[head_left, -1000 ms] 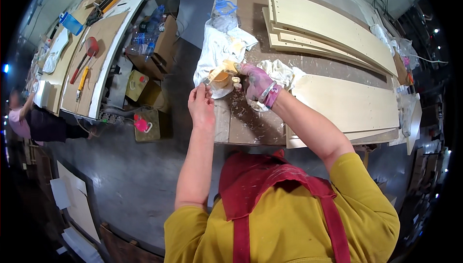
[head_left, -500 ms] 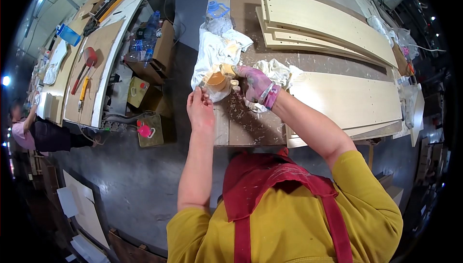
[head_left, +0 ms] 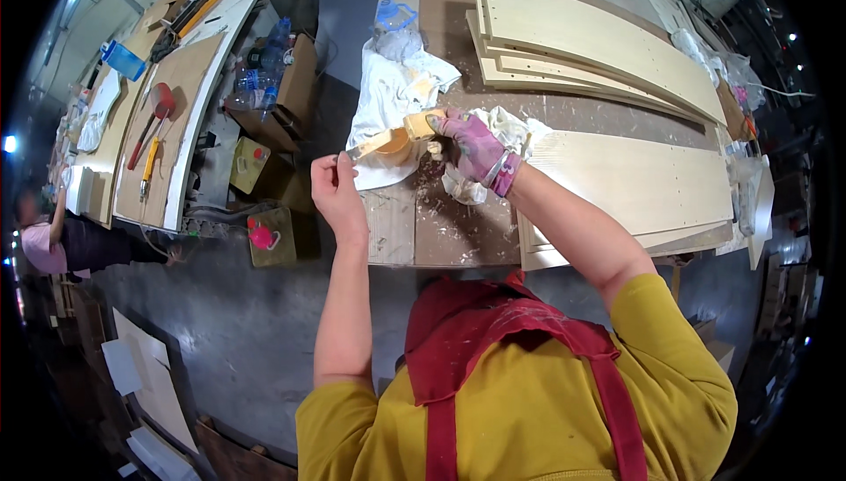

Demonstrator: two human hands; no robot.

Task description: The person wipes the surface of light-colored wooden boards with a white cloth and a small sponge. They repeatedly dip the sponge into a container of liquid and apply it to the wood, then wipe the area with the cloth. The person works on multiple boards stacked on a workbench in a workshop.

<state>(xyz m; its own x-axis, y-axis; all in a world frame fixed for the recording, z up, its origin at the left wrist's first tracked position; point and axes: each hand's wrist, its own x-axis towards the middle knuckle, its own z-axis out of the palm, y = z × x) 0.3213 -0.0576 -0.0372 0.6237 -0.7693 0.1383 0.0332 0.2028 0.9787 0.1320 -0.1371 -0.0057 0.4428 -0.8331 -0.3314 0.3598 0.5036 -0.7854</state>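
My bare left hand (head_left: 338, 194) is closed at the left edge of the workbench. From its fingers a thin flat scraper (head_left: 374, 141), smeared with tan paste, reaches over a small orange-brown bowl (head_left: 393, 151). My right hand (head_left: 478, 148), in a pink and purple glove, grips a tan block-like piece (head_left: 420, 126) at the bowl's right rim; its exact kind is unclear. Under and behind the bowl lies a stained white cloth (head_left: 392, 84). Another crumpled white cloth (head_left: 515, 131) lies beyond my right hand.
Pale drilled boards (head_left: 599, 40) are stacked at the far right, with more boards (head_left: 634, 186) nearer. A clear jug (head_left: 395, 27) stands behind the cloth. Across the aisle, a side table (head_left: 176, 137) bears a red mallet (head_left: 162, 102) and a yellow-handled tool (head_left: 151, 168). A person (head_left: 53, 238) stands far left.
My left hand has drawn left, away from the bowl, and the paste-smeared scraper now shows. The right hand has shifted slightly right, and the tan piece shows more clearly.
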